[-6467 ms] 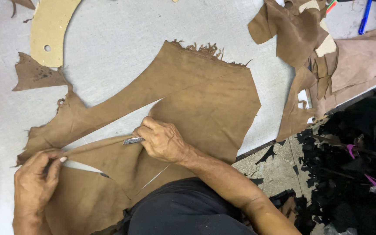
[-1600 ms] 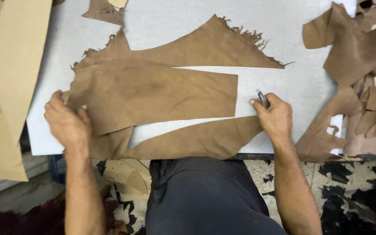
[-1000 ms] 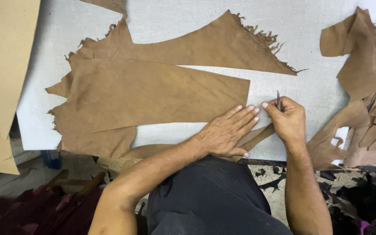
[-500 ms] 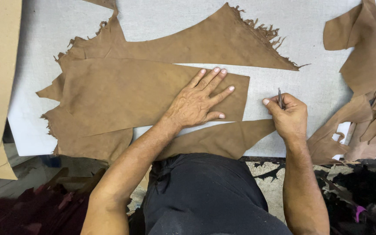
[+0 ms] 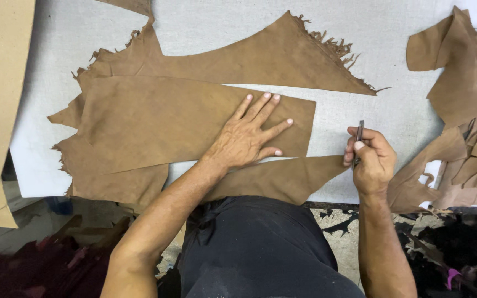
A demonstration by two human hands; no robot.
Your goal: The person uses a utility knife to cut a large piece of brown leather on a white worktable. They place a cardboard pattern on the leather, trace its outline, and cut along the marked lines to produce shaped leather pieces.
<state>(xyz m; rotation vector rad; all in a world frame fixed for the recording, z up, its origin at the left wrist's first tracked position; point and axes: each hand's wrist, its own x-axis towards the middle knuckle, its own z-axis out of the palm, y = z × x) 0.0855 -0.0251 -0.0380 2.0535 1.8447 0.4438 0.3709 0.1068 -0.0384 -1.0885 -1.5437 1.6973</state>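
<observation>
Head view: the cut rectangular suede panel lies flat on the grey cutting table. The left hand rests on the panel's right end, palm down, fingers spread wide, gripping nothing. The right hand sits right of the panel, off its edge, fingers closed around a slim cutting knife, blade pointing away from the body. A larger frayed suede offcut lies beyond the panel; a narrower strip lies on the near side, overhanging the table edge. Loose scraps pile up far right of the panel. Risk: light palm pressure could let the panel slide; the upright blade near the spread fingers could nick them
</observation>
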